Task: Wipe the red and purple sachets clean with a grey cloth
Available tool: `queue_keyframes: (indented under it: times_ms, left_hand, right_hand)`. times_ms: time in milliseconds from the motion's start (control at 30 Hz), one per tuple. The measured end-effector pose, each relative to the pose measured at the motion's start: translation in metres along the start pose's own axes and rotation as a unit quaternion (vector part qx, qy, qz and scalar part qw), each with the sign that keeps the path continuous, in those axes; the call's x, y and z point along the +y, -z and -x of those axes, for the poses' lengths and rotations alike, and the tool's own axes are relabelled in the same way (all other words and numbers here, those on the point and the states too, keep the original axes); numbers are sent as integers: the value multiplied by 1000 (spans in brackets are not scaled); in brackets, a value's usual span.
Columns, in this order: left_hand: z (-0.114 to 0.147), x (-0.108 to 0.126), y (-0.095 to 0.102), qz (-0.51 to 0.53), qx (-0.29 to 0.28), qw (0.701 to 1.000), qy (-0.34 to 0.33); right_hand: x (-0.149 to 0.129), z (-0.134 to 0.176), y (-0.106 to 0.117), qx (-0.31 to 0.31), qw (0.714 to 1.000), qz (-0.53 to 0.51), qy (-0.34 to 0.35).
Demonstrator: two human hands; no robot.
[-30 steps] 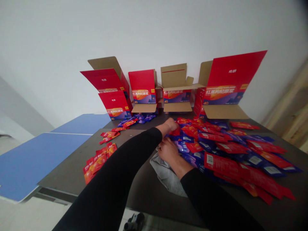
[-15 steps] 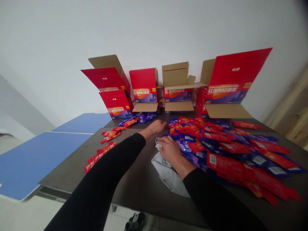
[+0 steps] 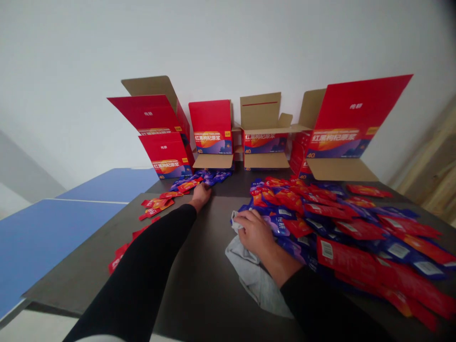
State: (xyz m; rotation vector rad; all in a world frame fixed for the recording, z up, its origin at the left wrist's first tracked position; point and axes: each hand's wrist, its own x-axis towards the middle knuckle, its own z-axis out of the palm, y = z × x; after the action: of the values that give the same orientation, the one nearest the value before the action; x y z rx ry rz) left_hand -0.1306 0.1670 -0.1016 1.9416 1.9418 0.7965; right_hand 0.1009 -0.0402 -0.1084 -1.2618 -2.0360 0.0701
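My left hand [image 3: 201,194] is at the near edge of a small pile of blue sachets [image 3: 213,177], with a red sachet [image 3: 188,185] just to its left. Its fingers are curled down and their tips are mostly hidden, so what they hold, if anything, I cannot make out. My right hand [image 3: 255,232] is closed on a crumpled grey cloth [image 3: 245,266], part of which spreads over the dark table towards me. Right beside that hand lies a large heap of red and blue sachets [image 3: 324,204].
Open red cartons stand along the wall: a stacked pair [image 3: 166,154] at left, two in the middle [image 3: 210,126] and a large one [image 3: 344,128] at right with its flap out. Red sachets [image 3: 156,204] lie along the left. A blue table [image 3: 96,185] adjoins the dark table [image 3: 199,270].
My left hand has moved left, from beside the large heap to the small blue pile. My right hand stays on the cloth. The view has shifted slightly.
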Motion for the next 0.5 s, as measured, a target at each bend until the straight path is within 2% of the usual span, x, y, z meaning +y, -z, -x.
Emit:
queue_keyframes:
  times_ms: [267,500]
  left_hand:
    - [-32,20,-30,-100,32,993,-48]
    - [-48,41,-45,-173,18,985,-14]
  right_hand:
    - [-1,3,-1,8,1000,-5,0]
    - [-2,5,0,6,1000,-7,3]
